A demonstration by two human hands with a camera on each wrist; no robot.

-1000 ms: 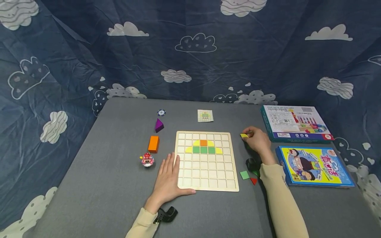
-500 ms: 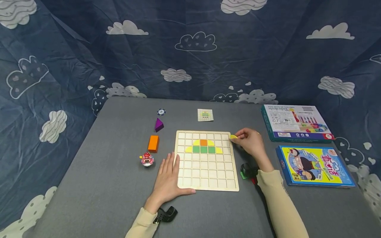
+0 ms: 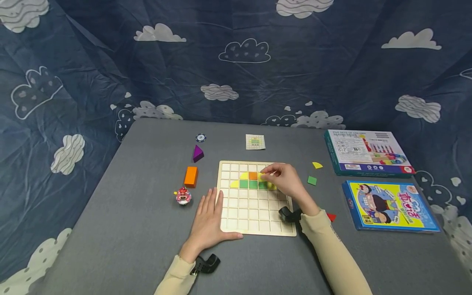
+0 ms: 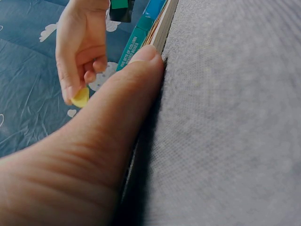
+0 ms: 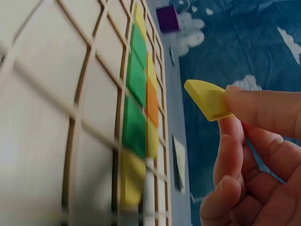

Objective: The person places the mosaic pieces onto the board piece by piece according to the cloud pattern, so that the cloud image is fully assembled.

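My right hand [image 3: 284, 180] pinches a yellow quarter-circle tile [image 5: 207, 100] between thumb and finger, over the upper part of a wooden grid board [image 3: 243, 215]. In the right wrist view the tile is raised off the grid. Set into the board are a row of green tiles [image 3: 253, 184], an orange square tile [image 3: 253, 175] above them, and several yellow tiles [image 3: 234, 184], partly hidden in the head view by the right hand. My left hand [image 3: 206, 223] lies with straight fingers along the board's left edge, its thumb at the lower edge.
Right of the board lie a yellow tile [image 3: 317, 165], a green square [image 3: 312, 180] and a red piece [image 3: 331, 216], near two boxes [image 3: 391, 205]. A pattern card [image 3: 255, 142] sits behind. Leftward stand a purple prism [image 3: 198, 153], orange block [image 3: 190, 177], toy figure [image 3: 182, 196] and chip [image 3: 200, 137].
The right hand has carried the yellow tile leftward from the table right of the board to above the grid. The left hand has stayed in place.
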